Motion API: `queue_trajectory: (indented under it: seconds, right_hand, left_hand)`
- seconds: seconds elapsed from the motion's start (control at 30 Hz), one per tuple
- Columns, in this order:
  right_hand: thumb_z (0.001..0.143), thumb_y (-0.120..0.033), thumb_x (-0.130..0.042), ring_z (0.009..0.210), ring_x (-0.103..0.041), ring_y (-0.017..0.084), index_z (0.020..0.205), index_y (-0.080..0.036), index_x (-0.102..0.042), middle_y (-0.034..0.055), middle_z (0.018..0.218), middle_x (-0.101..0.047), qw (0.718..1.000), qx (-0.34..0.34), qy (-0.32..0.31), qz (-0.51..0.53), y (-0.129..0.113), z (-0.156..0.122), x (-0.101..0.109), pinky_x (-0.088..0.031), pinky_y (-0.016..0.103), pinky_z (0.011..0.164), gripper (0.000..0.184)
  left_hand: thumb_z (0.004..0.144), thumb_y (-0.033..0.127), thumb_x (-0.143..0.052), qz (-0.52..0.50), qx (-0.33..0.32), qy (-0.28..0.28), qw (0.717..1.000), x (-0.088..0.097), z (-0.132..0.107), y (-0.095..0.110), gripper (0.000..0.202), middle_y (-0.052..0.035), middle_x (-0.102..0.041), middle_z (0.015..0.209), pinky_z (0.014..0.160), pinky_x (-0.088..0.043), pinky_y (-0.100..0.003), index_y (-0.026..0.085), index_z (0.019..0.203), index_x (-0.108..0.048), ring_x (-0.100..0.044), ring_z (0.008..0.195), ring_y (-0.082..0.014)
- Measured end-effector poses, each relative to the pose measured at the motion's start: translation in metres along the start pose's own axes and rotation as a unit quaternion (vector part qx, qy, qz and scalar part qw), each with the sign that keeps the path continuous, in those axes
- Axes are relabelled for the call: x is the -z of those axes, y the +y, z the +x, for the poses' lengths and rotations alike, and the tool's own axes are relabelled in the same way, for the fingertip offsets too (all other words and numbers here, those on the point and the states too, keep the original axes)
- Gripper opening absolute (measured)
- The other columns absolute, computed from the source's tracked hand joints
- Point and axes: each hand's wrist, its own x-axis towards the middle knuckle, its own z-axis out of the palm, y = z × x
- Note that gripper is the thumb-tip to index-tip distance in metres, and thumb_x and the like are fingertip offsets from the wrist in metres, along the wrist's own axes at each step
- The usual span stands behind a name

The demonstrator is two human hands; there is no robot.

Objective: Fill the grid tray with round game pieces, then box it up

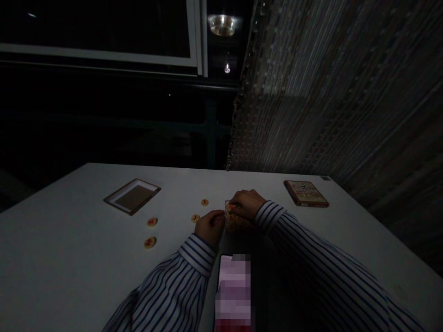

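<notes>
On our dim white table (86,276), xiangqi pieces (236,223) cluster beneath our right hand (248,204) and beside our curled left hand (209,228); whether either grips one, we cannot tell. Beyond and left of our left hand lie four loose discs (151,222), then an open box (136,197); right of our right hand, a printed box (306,192).

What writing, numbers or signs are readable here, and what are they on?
Nothing reads clearly.
Four loose discs: red characters, too small and blurred.
Discs by the right hand: red marks, partly covered, unreadable.
Brown-edged box at right: letter-like marks, too blurred.
Phone screen: pixelated, nothing readable.
</notes>
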Motion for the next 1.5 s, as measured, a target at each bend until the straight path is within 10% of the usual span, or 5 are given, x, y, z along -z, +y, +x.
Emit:
queue_trajectory:
  seconds: [1.5]
  right_hand:
    - [0.075,-0.036,-0.042,0.091,-0.05,0.021,0.09,-0.025,-0.059,0.0048,0.093,-0.059,1.0,0.02,-0.013,-0.008,-0.0007,-0.0025,-0.0025,-0.034,0.031,0.068,0.025]
  left_hand:
    - [0.065,0.025,-0.051,0.007,-0.001,-0.006,1.0,-0.002,-0.0002,-0.0025,0.022,-0.0056,-0.065,0.072,0.064,-0.047,-0.028,0.014,0.08,-0.063,-0.059,0.067,-0.0156]
